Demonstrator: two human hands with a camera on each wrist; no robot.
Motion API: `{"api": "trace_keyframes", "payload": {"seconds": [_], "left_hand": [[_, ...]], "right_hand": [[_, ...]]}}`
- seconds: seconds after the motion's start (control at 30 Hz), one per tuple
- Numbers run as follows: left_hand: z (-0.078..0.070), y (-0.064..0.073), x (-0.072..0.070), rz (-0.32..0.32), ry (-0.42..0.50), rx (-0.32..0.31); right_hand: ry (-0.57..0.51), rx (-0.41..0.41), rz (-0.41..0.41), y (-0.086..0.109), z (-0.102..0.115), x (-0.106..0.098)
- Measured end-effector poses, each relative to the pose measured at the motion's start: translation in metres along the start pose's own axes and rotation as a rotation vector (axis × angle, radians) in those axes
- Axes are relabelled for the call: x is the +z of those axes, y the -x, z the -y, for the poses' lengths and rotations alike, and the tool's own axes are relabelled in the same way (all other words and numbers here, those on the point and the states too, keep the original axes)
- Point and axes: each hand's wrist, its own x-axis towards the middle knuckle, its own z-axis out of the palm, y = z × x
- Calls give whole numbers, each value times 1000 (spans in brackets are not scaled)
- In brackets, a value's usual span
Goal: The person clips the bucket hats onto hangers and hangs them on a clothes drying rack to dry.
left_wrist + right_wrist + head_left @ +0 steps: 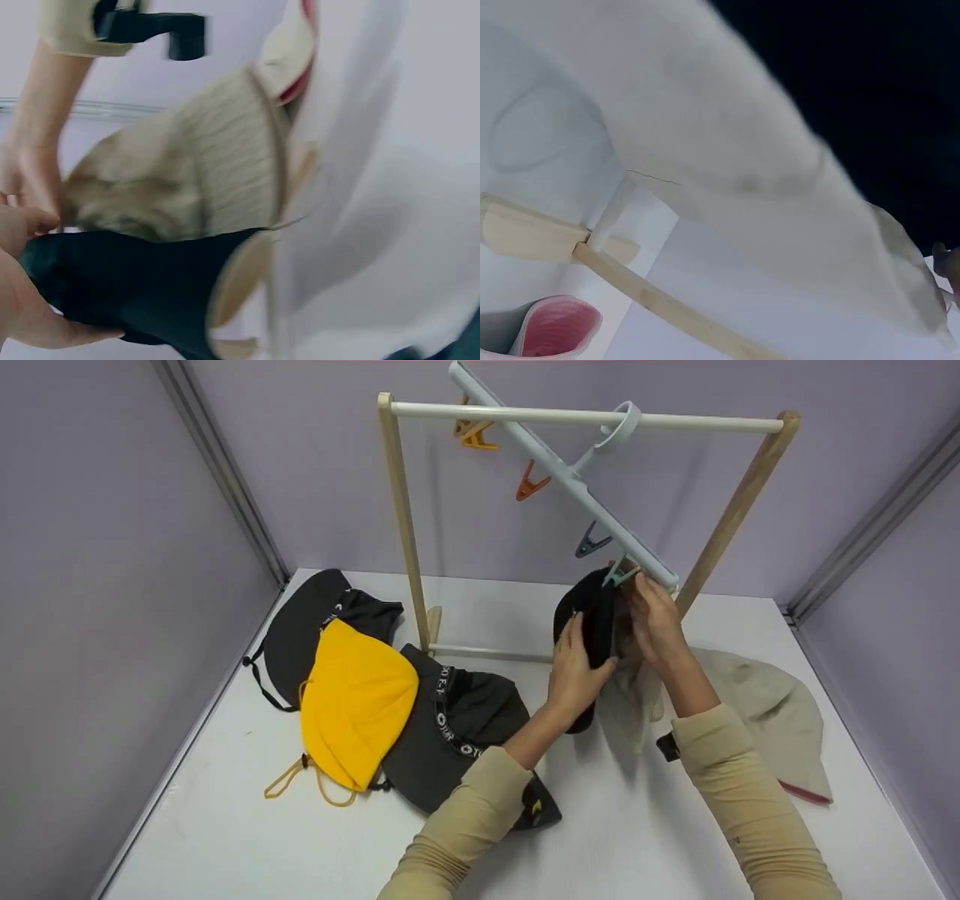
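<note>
A black hat (600, 622) hangs at the low right end of a tilted pale clip hanger (546, 457), right under its mint green clip (618, 574). My left hand (576, 671) grips the black hat from the left, thumb on the near side. A beige bucket hat (225, 161) lies against the black one, on its right. At its upper part, my right hand (657, 619) pinches the beige fabric close beside the green clip. Beige cloth (742, 165) and dark fabric fill much of the right wrist view, with that hand mostly hidden.
The hanger's hook (622, 426) sits over the rack's white rod (697, 424). Grey, orange and yellow clips hang farther up the hanger. Dark caps (296, 637) and a yellow hat (360, 697) lie on the left; another beige hat (772, 712) lies right.
</note>
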Motion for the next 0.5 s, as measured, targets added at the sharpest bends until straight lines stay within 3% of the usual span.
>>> {"api": "trace_keyframes", "payload": {"seconds": [0.27, 0.4, 0.5], "left_hand": [[21, 21, 23, 93, 21, -73], [24, 28, 29, 97, 41, -87], [26, 33, 34, 102, 63, -108]], "right_hand": [[171, 23, 56, 8, 4, -4], [280, 53, 148, 23, 4, -7], [288, 54, 215, 40, 2, -13]]}}
